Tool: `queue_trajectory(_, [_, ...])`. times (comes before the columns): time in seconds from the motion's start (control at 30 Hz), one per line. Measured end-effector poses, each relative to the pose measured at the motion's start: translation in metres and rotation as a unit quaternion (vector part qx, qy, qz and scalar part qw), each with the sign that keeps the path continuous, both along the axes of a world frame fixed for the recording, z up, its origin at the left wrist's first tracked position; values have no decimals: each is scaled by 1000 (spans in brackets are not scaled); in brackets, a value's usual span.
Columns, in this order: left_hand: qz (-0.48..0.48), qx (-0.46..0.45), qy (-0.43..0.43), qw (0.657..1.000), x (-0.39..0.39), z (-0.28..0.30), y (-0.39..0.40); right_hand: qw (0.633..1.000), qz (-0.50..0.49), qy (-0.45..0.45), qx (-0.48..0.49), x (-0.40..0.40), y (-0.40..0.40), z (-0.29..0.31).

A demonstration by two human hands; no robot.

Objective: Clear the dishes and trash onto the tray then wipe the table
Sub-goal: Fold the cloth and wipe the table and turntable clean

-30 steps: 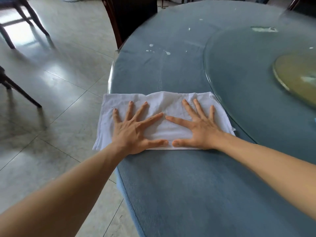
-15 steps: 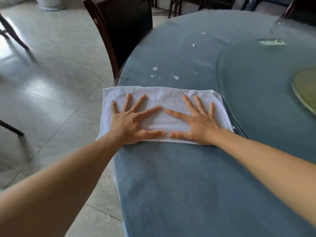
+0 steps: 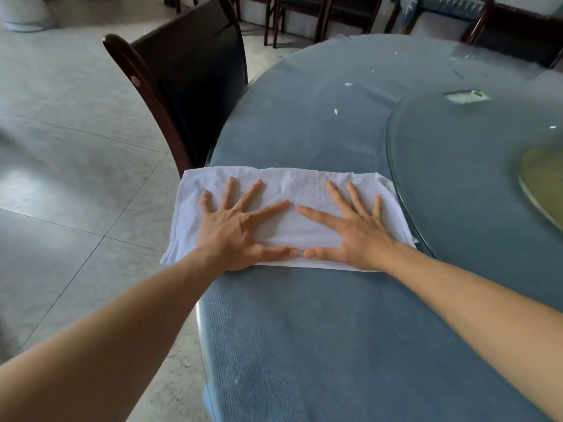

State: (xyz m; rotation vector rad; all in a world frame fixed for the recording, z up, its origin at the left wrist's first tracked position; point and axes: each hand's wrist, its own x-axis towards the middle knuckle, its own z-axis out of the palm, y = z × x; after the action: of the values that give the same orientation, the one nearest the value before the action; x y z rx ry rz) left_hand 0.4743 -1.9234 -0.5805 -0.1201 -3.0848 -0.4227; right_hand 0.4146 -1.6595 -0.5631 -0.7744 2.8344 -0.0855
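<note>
Nearest: bare blue surface (image 3: 335, 345), looks wiped already, no crumbs on this stretch. Further out, both hands flat on the white cloth (image 3: 289, 190), fingers spread wide and straight, pressing rather than gripping. Left hand (image 3: 240, 229) on the left half, right hand (image 3: 355, 229) on the right half, thumbs nearly touching in the middle. Cloth folded into a long rectangle, long axis running left-right across the push direction, left end hanging just off the edge, right end just beside the rim of the glass turntable (image 3: 457, 178). Beyond the far edge of the cloth: a greenish scrap (image 3: 336, 111) and a white fleck (image 3: 348, 84), both straight ahead and a bit right, so slightly closer to the right hand's lane. Probably calls for a push away, angled right. Far left, dark chair (image 3: 189, 80) tucked against the edge.
</note>
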Motion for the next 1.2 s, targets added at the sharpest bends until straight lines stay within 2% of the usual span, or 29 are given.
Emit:
queue_trajectory(0.17, [-18,-8,-28,999,-34,4,-9,1000,-12,-4,4,-28,-8,0])
queue_trajectory(0.87, [-114,-27,-44,992,-258,11,-51,992,-127,-19,-5,-198,-46,-2])
queue_trajectory(1.2, [-193,-7,-41,980,-402,10,-63,978,-206,-3,24,-297,-64,4])
